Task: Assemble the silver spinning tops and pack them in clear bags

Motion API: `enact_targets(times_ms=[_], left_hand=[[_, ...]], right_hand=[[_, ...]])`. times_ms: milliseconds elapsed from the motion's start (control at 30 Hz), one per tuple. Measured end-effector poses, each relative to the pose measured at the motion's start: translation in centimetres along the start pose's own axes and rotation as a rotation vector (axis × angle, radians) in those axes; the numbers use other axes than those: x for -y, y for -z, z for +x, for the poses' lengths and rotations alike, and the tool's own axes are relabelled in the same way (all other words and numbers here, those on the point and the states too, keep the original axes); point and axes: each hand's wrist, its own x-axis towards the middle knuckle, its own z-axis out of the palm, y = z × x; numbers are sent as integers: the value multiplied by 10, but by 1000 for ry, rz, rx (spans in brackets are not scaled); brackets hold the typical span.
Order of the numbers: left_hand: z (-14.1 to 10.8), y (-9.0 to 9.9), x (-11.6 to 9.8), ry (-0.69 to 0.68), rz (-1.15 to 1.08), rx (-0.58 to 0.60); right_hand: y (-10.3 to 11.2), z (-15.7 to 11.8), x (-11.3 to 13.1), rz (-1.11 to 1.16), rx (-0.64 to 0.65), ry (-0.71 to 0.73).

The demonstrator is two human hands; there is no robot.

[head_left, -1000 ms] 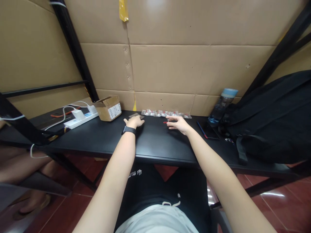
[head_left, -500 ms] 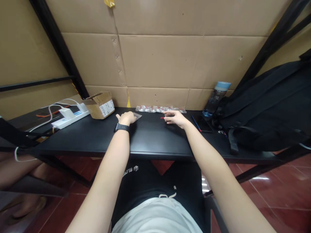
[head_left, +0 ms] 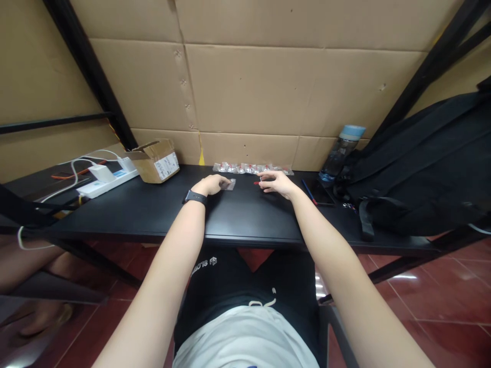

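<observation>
My left hand [head_left: 213, 184], with a dark watch on the wrist, is closed on a small clear plastic bag [head_left: 230, 185] just above the black desk. To the right, my right hand [head_left: 276, 183] pinches a small item with a red loop [head_left: 257, 182] between thumb and fingers; its body is mostly hidden. Behind both hands a row of small clear packets [head_left: 245, 168] with red and silvery contents lies along the cardboard wall.
An open cardboard box [head_left: 155, 162] and a white power strip [head_left: 107, 181] are on the left. At right are a bottle [head_left: 341, 153], a blue and red pen [head_left: 310, 192], a dark flat object [head_left: 324, 194] and a black backpack [head_left: 425, 168]. Another person's leg [head_left: 32, 263] shows lower left.
My left hand has moved right with the plastic bag, which now shows more plainly and is nearer my right hand. My right hand keeps its pinch. The view has shifted slightly.
</observation>
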Motion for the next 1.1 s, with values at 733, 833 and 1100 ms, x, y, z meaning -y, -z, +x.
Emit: enact_targets(times_ms=[733, 833, 1100], left_hand=[[1, -29, -65, -305, -101, 70], [2, -34, -70, -308, -77, 22], [4, -37, -73, -374, 70, -94]], right_hand=[[3, 7, 3, -592, -51, 360], [-1, 3, 9, -632, 33, 332], [-4, -4, 15, -808, 87, 210]])
